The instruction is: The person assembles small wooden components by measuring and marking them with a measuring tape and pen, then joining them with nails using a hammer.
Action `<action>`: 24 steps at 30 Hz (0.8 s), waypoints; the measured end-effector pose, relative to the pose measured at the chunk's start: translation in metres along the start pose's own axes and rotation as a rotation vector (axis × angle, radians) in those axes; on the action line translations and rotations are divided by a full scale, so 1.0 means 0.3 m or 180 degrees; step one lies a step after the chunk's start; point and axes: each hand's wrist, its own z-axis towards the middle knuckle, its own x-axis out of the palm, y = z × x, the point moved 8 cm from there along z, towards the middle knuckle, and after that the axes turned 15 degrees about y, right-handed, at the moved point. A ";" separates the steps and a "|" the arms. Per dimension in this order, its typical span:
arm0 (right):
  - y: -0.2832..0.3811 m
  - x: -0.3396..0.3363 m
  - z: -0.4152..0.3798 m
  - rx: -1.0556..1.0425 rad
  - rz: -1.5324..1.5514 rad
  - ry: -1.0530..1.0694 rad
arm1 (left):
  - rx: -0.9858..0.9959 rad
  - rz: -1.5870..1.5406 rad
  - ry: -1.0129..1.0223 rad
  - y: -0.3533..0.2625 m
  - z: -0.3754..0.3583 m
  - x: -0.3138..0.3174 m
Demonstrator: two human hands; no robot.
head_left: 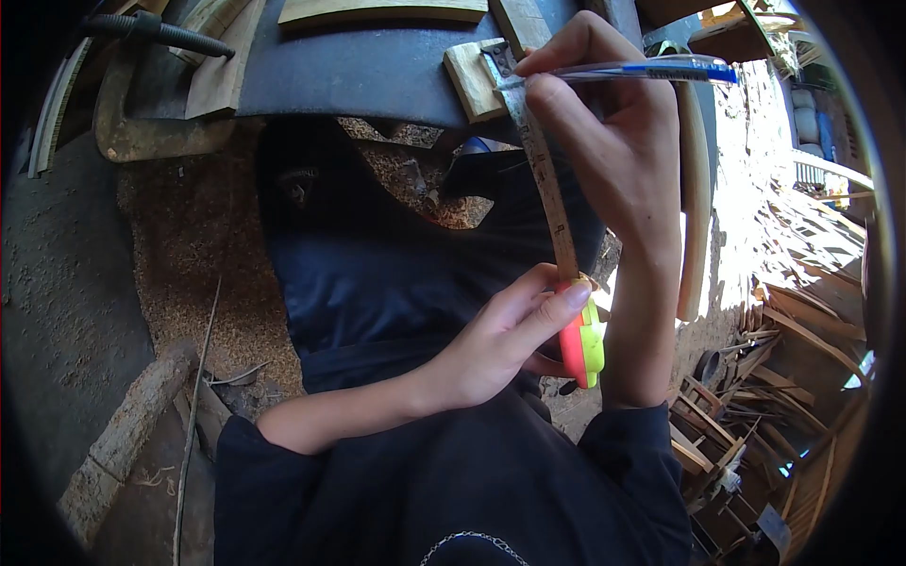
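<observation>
My left hand (510,330) is closed around a pink and yellow-green tape measure (583,347). From its case the worn tape blade (549,193) runs up to a small wooden block (472,83) at the edge of the dark bench. The blade's metal end lies over that block. My right hand (613,113) pinches a clear pen with a blue end (651,72), its tip side at the blade near the block. The exact pen tip is hidden by my fingers.
On the dark bench (359,71) lie wooden boards (387,11). A rusty clamp (170,137) with a threaded screw grips its left side. Wood scraps (755,396) pile up at the right. A rough log (127,439) and sawdust (203,274) are on the floor at left.
</observation>
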 end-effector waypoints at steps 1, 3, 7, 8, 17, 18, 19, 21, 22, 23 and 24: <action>0.002 0.002 -0.002 0.0079 -0.0011 0.0041 | 0.0003 -0.0001 -0.0006 0.001 0.000 0.000; 0.023 0.007 -0.004 -0.0049 -0.0309 -0.0063 | 0.0005 -0.0003 -0.0018 0.004 -0.002 -0.002; 0.006 -0.002 0.004 -0.0061 -0.0135 -0.0035 | -0.0020 -0.0036 -0.0008 0.009 0.000 -0.006; 0.015 0.001 0.002 0.0002 -0.0069 -0.0019 | -0.0020 -0.0027 -0.0013 0.010 0.000 -0.006; -0.022 -0.009 0.002 0.0341 -0.0023 -0.0065 | 0.0009 0.0053 0.0042 0.015 0.006 -0.006; -0.015 -0.003 0.000 0.0268 0.0038 -0.0070 | 0.0003 0.0061 0.0038 0.015 0.006 -0.006; -0.007 0.002 -0.003 0.0195 0.0099 -0.0078 | 0.0001 0.0058 0.0048 0.014 0.005 -0.004; 0.026 0.005 -0.004 0.0227 0.0184 0.0000 | -0.0006 0.0049 0.0069 0.013 0.005 -0.002; 0.028 0.004 -0.004 0.0249 0.0264 0.0003 | -0.0008 0.0048 0.0065 0.014 0.005 -0.003; 0.030 0.004 -0.004 0.0271 0.0343 0.0005 | -0.0010 0.0048 0.0060 0.017 0.006 -0.004; 0.025 0.002 -0.005 0.0298 0.0459 -0.0028 | -0.0010 0.0049 0.0056 0.018 0.006 -0.005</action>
